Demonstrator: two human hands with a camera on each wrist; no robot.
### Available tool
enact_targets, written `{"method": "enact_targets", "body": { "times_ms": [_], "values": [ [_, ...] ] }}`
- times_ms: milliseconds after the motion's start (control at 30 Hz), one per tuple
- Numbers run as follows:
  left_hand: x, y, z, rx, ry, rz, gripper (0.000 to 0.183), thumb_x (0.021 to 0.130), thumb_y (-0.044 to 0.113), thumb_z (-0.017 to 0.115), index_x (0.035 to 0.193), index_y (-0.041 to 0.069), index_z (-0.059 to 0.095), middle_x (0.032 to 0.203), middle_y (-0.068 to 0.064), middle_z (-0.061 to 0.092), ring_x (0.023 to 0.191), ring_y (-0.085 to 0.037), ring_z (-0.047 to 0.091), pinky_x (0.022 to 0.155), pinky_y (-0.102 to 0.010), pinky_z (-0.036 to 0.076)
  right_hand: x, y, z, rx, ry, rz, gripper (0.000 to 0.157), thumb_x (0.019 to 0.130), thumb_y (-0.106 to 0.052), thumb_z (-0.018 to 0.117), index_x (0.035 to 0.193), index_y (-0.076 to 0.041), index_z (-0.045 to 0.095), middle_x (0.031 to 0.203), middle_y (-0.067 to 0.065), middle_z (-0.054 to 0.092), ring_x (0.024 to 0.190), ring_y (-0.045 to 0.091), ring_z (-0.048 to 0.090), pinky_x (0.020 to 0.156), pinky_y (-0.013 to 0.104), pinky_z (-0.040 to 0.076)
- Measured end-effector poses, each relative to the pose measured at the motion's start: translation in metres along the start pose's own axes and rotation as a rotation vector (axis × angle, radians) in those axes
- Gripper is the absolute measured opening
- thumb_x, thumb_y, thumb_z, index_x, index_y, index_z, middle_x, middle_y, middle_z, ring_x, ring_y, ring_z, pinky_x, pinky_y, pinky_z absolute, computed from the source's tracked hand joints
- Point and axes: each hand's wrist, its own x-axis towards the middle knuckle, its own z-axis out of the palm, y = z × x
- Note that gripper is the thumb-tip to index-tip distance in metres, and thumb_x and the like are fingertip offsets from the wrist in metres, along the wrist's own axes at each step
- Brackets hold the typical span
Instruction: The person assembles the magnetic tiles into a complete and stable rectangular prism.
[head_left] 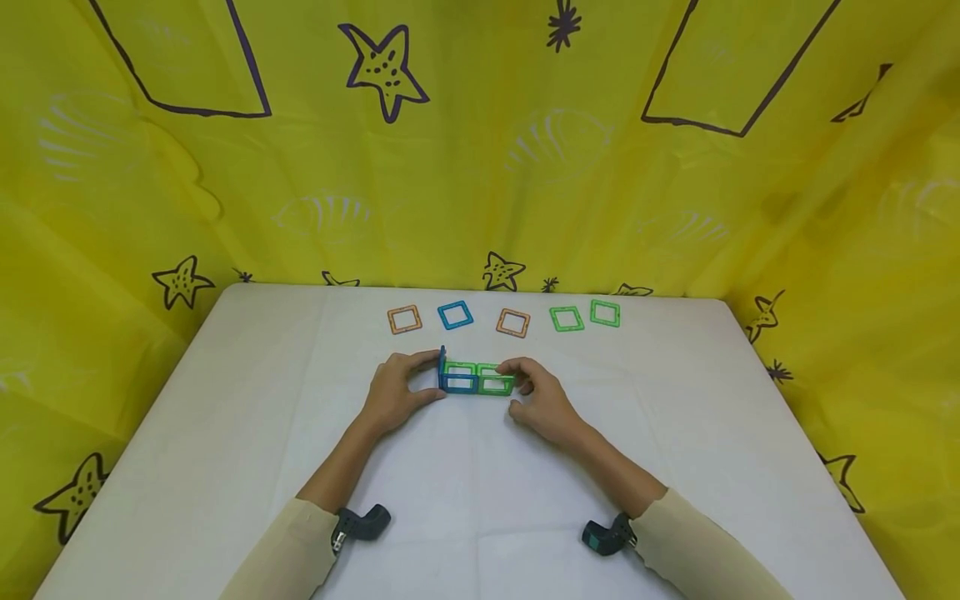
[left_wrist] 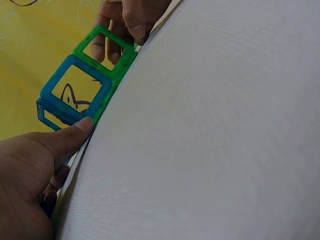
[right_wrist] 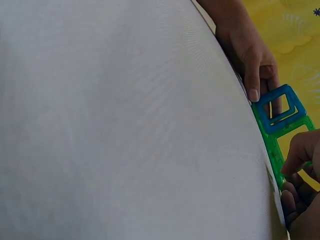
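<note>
A small structure of square, open-framed magnetic tiles stands on the white table between both hands. Green base tiles (right_wrist: pixel 271 150) lie flat, with a blue front tile (left_wrist: pixel 56 76) and a green front tile (left_wrist: pixel 86 39) upright along one side. A blue end tile (head_left: pixel 442 371) closes off the left end. My left hand (head_left: pixel 390 392) grips this end, its thumb at the lower front corner and fingers reaching behind. At the other end, my right hand (head_left: pixel 546 407) holds the green front tile, a bent finger over its top edge and other fingers showing behind its opening.
Farther back on the table (head_left: pixel 300 467) lies a row of loose tiles: an orange tile (head_left: pixel 407 331), a blue tile (head_left: pixel 461 325), another orange tile (head_left: pixel 511 334) and two green tiles (head_left: pixel 570 329). A yellow curtain (head_left: pixel 465 200) with drawn starfish hangs behind and at both sides.
</note>
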Motion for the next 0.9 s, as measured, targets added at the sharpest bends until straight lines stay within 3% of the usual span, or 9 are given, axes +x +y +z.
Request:
{"method": "enact_targets", "body": {
  "times_ms": [233,433,667,900],
  "values": [
    [0.001,0.001,0.001,-0.017,0.008,-0.005,0.064,0.088,0.022,0.087,0.147,0.015,0.063,0.137,-0.004,0.070,0.122,-0.030,0.057,0.104,-0.052,0.041,-0.006,0.000,-0.001,-0.053,-0.022,0.008,0.055,0.077,0.014,0.061,0.129,-0.005,0.066,0.112,0.005,0.064,0.101,0.024,0.055,0.090,0.040,0.049],
    [0.001,0.001,0.002,-0.035,0.023,-0.007,0.050,0.093,0.019,0.082,0.141,0.013,0.068,0.133,-0.007,0.071,0.123,-0.030,0.057,0.105,-0.052,0.042,-0.012,-0.003,0.001,-0.061,-0.054,-0.009,0.050,0.079,0.013,0.060,0.125,-0.005,0.068,0.105,0.003,0.064,0.096,0.023,0.055,0.084,0.038,0.048],
    [0.002,-0.002,0.003,-0.033,0.058,0.037,0.039,0.094,0.020,0.081,0.131,0.008,0.074,0.126,-0.008,0.074,0.124,-0.032,0.059,0.106,-0.054,0.042,-0.018,-0.008,0.007,-0.055,-0.084,-0.050,0.044,0.079,0.011,0.061,0.120,-0.002,0.068,0.105,0.001,0.066,0.098,0.021,0.058,0.082,0.033,0.047],
    [0.004,-0.001,0.005,-0.071,0.090,0.010,0.034,0.093,0.019,0.082,0.124,0.007,0.078,0.122,-0.008,0.076,0.126,-0.032,0.063,0.108,-0.052,0.045,-0.023,-0.014,0.011,-0.051,-0.108,-0.074,0.038,0.082,0.011,0.064,0.118,-0.003,0.068,0.104,0.002,0.069,0.093,0.020,0.059,0.076,0.028,0.047]
  ]
}}
